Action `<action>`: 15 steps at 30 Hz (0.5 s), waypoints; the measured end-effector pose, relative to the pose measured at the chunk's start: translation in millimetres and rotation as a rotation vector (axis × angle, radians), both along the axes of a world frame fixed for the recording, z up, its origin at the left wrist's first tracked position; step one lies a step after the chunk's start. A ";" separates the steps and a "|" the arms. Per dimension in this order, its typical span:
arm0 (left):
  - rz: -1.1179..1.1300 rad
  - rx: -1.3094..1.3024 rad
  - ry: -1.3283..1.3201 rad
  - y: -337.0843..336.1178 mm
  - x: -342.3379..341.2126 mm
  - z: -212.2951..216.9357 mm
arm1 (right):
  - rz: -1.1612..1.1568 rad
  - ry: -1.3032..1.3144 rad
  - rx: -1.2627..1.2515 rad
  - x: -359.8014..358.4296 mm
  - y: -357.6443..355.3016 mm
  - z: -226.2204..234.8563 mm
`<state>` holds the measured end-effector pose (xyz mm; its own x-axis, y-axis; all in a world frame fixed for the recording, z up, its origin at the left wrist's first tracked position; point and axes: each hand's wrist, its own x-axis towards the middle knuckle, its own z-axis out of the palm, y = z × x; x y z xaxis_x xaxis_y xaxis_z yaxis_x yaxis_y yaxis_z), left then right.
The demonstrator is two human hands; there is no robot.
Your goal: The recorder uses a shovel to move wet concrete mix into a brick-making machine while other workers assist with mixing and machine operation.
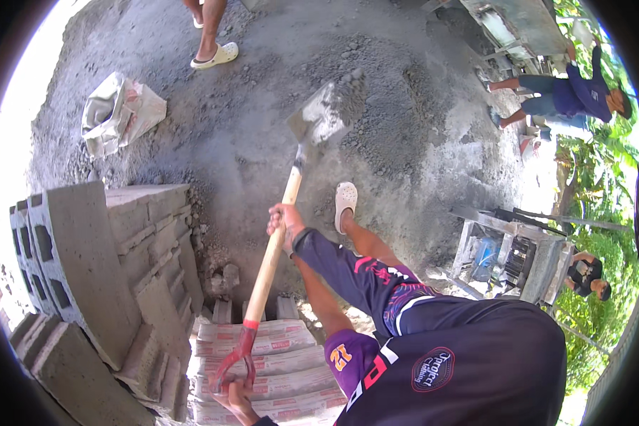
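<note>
I hold a shovel with a wooden shaft (273,255) and a red D-handle (238,355). My right hand (284,220), in a dark sleeve, grips the shaft midway. My left hand (236,399) grips the D-handle near the lower edge. The metal blade (325,110) is raised and loaded with grey sandy mix, at the edge of a wide grey pile (397,113) on the ground. My foot in a white clog (345,202) stands just right of the shaft.
Grey hollow concrete blocks (85,270) are stacked on the left. Bagged cement (270,373) lies below my hands, a crumpled sack (117,110) lies upper left. A metal frame machine (518,255) stands right. Another person's sandalled foot (216,55) is at the top. Two more people (579,92) (589,277) are on the right.
</note>
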<state>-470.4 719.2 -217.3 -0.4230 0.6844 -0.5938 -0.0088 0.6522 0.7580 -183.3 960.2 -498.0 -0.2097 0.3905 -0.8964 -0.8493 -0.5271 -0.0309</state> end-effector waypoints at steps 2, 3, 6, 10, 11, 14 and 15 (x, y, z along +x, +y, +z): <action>-0.053 -0.078 -0.072 -1.1 1.9 8.1 | 0.038 -0.037 -0.101 -6.4 -31.1 -0.2; -0.037 -0.130 -0.050 0.1 9.9 13.6 | 0.049 -0.037 -0.189 -16.7 -48.3 -0.7; 0.102 -0.263 0.056 15.6 47.0 25.6 | 0.112 -0.059 -0.321 -48.4 -99.0 -25.2; 0.396 -0.359 0.208 50.2 94.9 24.8 | 0.135 0.144 -0.483 -58.2 -133.7 -48.7; 0.442 -0.358 0.201 63.1 107.8 16.5 | 0.119 0.149 -0.499 -43.5 -134.8 -63.8; 0.578 -0.358 0.152 93.1 154.0 -3.5 | 0.015 0.135 -0.377 10.7 -106.6 -93.0; 0.607 -0.363 0.072 102.3 171.9 -22.1 | -0.039 0.237 -0.350 48.5 -90.9 -122.6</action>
